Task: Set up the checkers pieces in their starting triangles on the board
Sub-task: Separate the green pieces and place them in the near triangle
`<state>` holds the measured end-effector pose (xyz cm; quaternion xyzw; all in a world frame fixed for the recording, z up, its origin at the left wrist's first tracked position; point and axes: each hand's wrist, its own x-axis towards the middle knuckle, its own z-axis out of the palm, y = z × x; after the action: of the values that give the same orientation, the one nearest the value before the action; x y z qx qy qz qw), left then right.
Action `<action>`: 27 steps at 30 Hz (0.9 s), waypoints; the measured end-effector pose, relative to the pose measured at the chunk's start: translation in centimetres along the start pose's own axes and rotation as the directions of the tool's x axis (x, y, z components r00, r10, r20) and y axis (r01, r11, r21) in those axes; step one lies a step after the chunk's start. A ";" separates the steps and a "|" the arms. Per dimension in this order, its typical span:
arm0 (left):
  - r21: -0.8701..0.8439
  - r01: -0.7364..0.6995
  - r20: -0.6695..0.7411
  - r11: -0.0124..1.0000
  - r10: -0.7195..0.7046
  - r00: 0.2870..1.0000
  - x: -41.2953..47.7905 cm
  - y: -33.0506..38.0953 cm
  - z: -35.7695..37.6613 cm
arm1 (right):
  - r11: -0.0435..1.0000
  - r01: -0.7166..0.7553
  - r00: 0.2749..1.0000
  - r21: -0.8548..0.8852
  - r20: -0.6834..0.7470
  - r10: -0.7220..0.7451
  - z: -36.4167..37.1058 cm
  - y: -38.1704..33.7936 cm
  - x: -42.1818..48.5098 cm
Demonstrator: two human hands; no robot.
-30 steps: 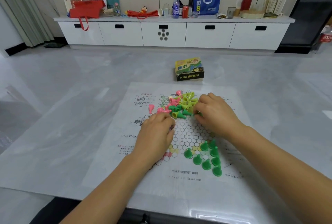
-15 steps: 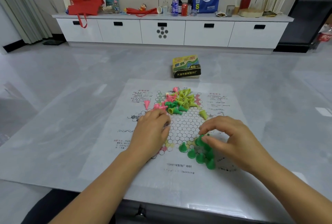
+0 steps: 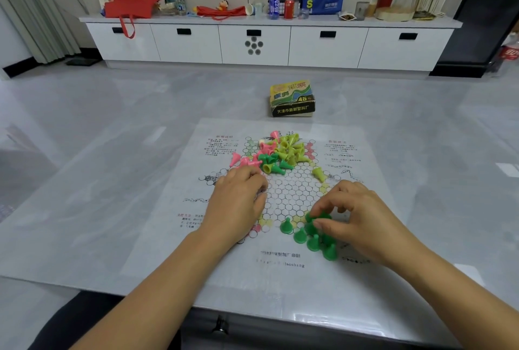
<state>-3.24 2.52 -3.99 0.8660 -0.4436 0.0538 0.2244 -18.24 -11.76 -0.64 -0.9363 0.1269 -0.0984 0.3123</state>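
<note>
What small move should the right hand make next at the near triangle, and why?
Probably the right hand should lower the green piece it pinches onto a free circle beside the standing green pieces, then let go. That near triangle of the board looks only partly filled, and more green ones lie in the mixed pile at the far side.

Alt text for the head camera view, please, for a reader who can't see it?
A person's right hand pinches a green piece among upright green pieces at the near corner of a paper checkers board; the left hand rests on it, fingers curled. Pink, green and yellow pieces lie heaped at its far side.
</note>
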 end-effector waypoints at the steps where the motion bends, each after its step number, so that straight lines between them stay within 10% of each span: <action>1: 0.000 0.000 -0.001 1.000 0.000 1.000 0.0 0.0 0.0 | 1.000 -0.005 1.000 -0.003 0.003 0.005 0.0 -0.1 0.0; 27: -0.022 -0.004 -0.093 1.000 0.002 0.996 1.0 0.5 0.2 | 0.995 -0.039 0.993 0.096 -0.108 0.049 -1.0 -0.1 -0.1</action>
<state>-3.04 1.49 -3.70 0.8595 -0.4344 0.0893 0.2542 -18.58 -12.22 0.16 -0.9108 0.1599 -0.1489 0.3504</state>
